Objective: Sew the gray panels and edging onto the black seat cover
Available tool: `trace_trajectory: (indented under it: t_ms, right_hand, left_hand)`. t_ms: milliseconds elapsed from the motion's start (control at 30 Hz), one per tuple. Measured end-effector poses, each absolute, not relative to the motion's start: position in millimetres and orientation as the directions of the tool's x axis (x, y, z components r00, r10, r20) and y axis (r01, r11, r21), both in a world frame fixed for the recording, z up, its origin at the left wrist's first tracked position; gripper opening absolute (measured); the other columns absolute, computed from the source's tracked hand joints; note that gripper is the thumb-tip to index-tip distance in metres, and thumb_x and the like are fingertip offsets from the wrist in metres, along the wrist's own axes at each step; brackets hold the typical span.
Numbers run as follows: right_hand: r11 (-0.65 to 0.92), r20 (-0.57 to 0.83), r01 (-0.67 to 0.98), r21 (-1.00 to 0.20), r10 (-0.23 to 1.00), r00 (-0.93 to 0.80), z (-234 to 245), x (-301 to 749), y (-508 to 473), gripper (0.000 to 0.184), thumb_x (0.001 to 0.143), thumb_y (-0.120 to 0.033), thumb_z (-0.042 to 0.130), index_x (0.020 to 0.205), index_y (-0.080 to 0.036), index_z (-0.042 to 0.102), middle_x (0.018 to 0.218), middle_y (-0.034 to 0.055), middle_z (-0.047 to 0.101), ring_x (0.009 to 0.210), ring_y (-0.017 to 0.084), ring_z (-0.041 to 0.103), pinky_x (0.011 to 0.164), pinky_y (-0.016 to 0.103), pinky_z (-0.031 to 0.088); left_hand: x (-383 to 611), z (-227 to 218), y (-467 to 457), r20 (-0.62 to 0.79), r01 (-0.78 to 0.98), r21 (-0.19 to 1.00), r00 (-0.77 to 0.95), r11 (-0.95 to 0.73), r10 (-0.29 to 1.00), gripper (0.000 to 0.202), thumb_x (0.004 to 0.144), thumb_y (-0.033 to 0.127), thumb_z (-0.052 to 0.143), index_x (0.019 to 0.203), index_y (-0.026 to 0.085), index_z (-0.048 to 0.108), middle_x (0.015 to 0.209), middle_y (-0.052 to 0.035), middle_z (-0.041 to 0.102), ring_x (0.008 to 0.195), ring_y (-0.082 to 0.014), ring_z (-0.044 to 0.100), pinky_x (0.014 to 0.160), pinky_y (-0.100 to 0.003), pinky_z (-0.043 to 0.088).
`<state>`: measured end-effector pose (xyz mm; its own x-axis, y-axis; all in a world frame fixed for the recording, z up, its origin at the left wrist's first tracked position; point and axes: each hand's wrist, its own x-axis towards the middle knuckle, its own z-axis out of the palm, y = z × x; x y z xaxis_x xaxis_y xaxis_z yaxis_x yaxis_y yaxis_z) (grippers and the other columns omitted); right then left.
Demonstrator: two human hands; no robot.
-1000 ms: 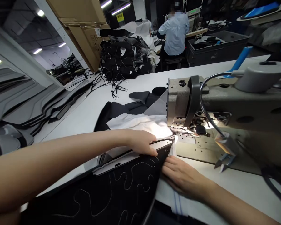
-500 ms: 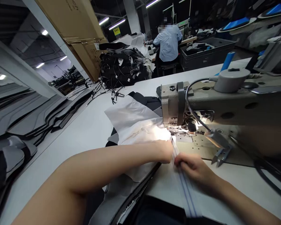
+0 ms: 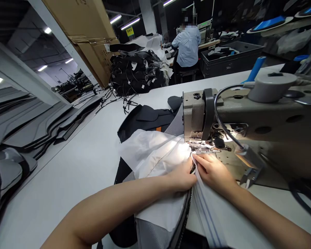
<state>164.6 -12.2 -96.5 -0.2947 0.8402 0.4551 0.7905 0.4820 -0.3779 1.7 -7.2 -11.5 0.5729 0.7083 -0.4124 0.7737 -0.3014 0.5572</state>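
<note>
A grey sewing machine (image 3: 197,114) stands at the right, its lamp lighting the needle area. Just in front of the needle, my left hand (image 3: 182,176) is closed on the edge of a garment piece with white lining (image 3: 155,152), grey mesh and a dark zipper (image 3: 185,211). My right hand (image 3: 215,171) pinches a white strip with blue lines (image 3: 206,211) beside it, close to the presser foot. The strip hangs down toward my lap. Black fabric (image 3: 150,117) of the garment lies behind the lining. The needle tip itself cannot be made out.
Thread snips (image 3: 247,180) rest on the machine bed by my right wrist. Grey fabric panels (image 3: 36,121) are stacked on the left. Behind stand a dark garment heap (image 3: 140,72), a cardboard box (image 3: 93,31), a grey crate (image 3: 230,58) and a seated person (image 3: 188,45).
My right hand has moved up the strip toward the needle. The lining has shifted toward me, baring more black fabric behind. My left hand has come slightly nearer me.
</note>
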Motion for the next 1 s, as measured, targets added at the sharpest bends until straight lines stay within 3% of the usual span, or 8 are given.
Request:
trace_trajectory:
  t_ms: [167,400,500,567,667,733,833,1000]
  right_hand:
    - [0.506,0.418,0.773,-0.384,0.841,-0.343,-95,176,-8,0.036,0.085,-0.017,0.037,0.109,-0.015,0.064,0.095,0.0097,0.063,0.086,0.023,0.056,0.078,0.036,0.048]
    - [0.400,0.339,0.701,-0.591,0.911,-0.234,-85,180,0,0.034,0.087,-0.031,0.036,0.099,-0.019,0.065,0.096,0.0069,0.068,0.089,0.021,0.063,0.081,0.034,0.049]
    - [0.279,0.247,0.715,-0.641,0.957,-0.152,-75,177,-1,0.029,0.085,-0.043,0.044,0.088,-0.021,0.063,0.079,0.0028,0.070,0.071,0.019,0.066,0.063,0.029,0.051]
    - [0.162,0.131,0.713,-0.682,0.986,-0.099,-67,174,-1,0.027,0.079,-0.048,0.052,0.078,-0.022,0.061,0.069,-0.0001,0.068,0.062,0.018,0.064,0.055,0.027,0.049]
    - [0.061,0.022,0.706,-0.706,0.998,-0.065,-60,168,1,0.020,0.074,-0.041,0.053,0.069,-0.023,0.060,0.066,-0.0015,0.067,0.060,0.017,0.064,0.055,0.026,0.047]
    - [0.051,0.020,0.706,-0.706,0.998,-0.051,-59,166,1,0.017,0.072,-0.037,0.050,0.070,-0.024,0.061,0.066,-0.0019,0.067,0.060,0.017,0.064,0.056,0.027,0.047]
    - [0.039,0.033,0.696,-0.717,0.999,-0.023,-60,167,-1,0.022,0.073,-0.040,0.049,0.076,-0.024,0.062,0.070,-0.0013,0.068,0.065,0.018,0.065,0.061,0.029,0.050]
    - [0.113,0.108,0.672,-0.732,0.993,-0.050,-64,170,-7,0.029,0.076,-0.048,0.051,0.082,-0.025,0.067,0.075,-0.0008,0.070,0.064,0.018,0.066,0.063,0.029,0.054]
  left_hand:
    - [9,-22,-3,-0.430,0.776,0.599,0.520,-0.197,0.738,0.064,0.075,0.017,0.042,0.137,0.019,0.027,0.119,-0.0088,0.058,0.104,-0.0231,0.056,0.085,-0.034,0.049]
    - [18,-19,11,-0.364,0.747,0.644,0.490,-0.167,0.792,0.041,0.079,0.022,0.044,0.119,0.014,0.044,0.108,-0.0102,0.060,0.098,-0.0245,0.057,0.085,-0.036,0.047]
    - [13,-11,17,-0.339,0.777,0.533,0.558,-0.334,0.757,0.027,0.088,0.023,0.032,0.108,0.015,0.048,0.101,-0.0088,0.061,0.093,-0.0228,0.057,0.081,-0.036,0.047]
    - [8,-8,19,-0.273,0.767,0.373,0.628,-0.521,0.729,0.026,0.090,0.020,0.029,0.099,0.014,0.052,0.099,-0.0093,0.060,0.092,-0.0226,0.055,0.082,-0.035,0.046]
    - [6,-9,16,-0.113,0.730,0.080,0.683,-0.679,0.721,0.023,0.089,0.020,0.037,0.098,0.011,0.056,0.108,-0.0119,0.056,0.100,-0.0261,0.051,0.085,-0.038,0.043]
    - [6,-11,11,-0.042,0.717,-0.030,0.695,-0.696,0.718,0.022,0.089,0.018,0.039,0.098,0.011,0.057,0.108,-0.0112,0.055,0.100,-0.0264,0.050,0.084,-0.038,0.042]
    - [8,-14,4,-0.018,0.716,-0.080,0.694,-0.693,0.720,0.022,0.090,0.015,0.038,0.097,0.011,0.058,0.101,-0.0098,0.058,0.095,-0.0244,0.051,0.080,-0.037,0.042]
    - [2,-14,3,-0.004,0.722,-0.050,0.691,-0.691,0.723,0.023,0.090,0.017,0.039,0.103,0.012,0.057,0.103,-0.0104,0.059,0.097,-0.0240,0.052,0.081,-0.036,0.041]
